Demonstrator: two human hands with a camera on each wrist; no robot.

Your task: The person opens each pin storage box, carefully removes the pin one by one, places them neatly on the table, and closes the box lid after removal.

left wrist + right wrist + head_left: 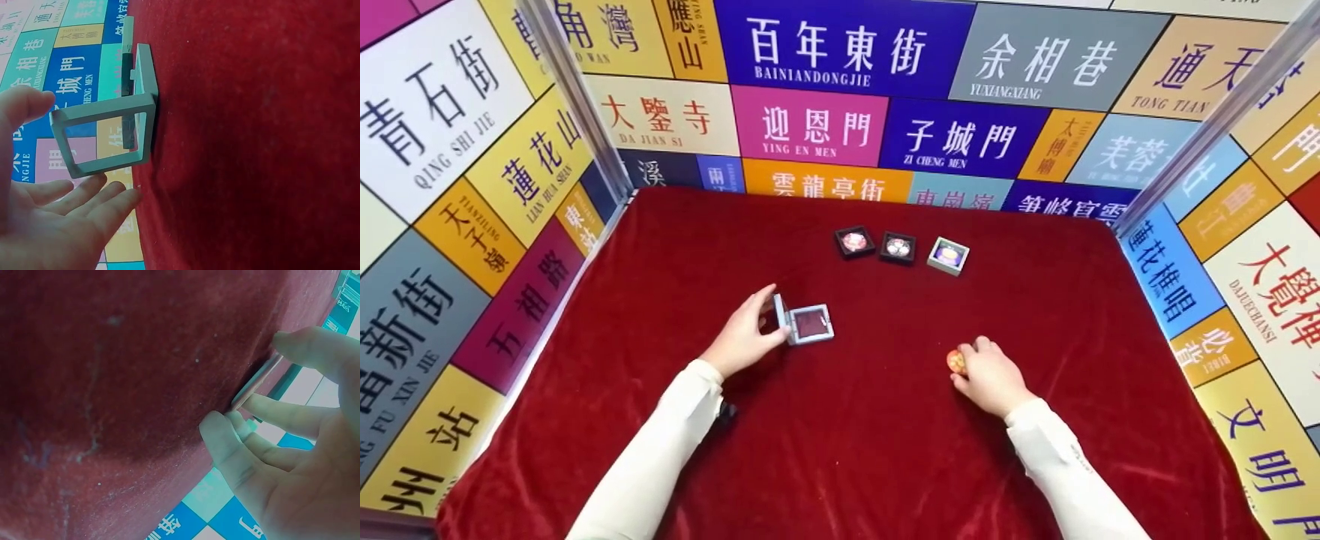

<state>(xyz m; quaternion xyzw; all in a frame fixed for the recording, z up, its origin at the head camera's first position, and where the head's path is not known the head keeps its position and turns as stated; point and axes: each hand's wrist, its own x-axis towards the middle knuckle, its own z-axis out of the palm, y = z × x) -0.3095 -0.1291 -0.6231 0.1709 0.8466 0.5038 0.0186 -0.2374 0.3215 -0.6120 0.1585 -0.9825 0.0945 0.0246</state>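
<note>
My left hand [746, 334] holds the raised half of a pale grey, hinged display frame [811, 325] by its edges, thumb on one side and fingers on the other. The frame's other half lies flat on the red cloth, with a dark window inside its rim. In the left wrist view, the raised half [104, 107] stands with a see-through middle. To the right, my right hand [994, 375] pinches a thin round disc [956, 362] with an orange pattern, low over the cloth. Seen edge-on in the right wrist view, the disc [256, 382] sits between thumb and fingers.
Toward the back of the cloth stand three small square boxes: a dark one [855, 242] with a reddish round piece, another dark one [898, 247], and a pale greenish one [949, 256]. Red velvet [847, 442] covers the table. Colourful sign-printed panels [810, 127] enclose the back and sides.
</note>
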